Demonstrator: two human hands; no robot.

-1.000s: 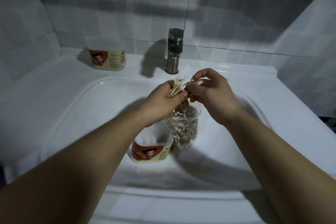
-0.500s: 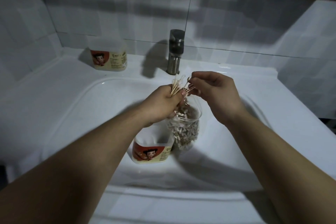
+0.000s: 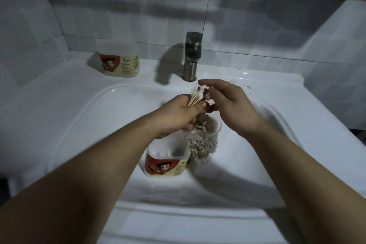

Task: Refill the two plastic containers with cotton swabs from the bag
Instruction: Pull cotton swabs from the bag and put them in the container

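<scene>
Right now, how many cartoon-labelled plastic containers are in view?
2. The far container stands on the ledge left of the faucet; the near container sits in the basin beside the swab bag.

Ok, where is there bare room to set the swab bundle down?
Bare basin left of the near container and right of the swab bag; bare ledge between far container and faucet. Crowded centre: left hand grips the swab bundle beside right hand, above the bag.
</scene>
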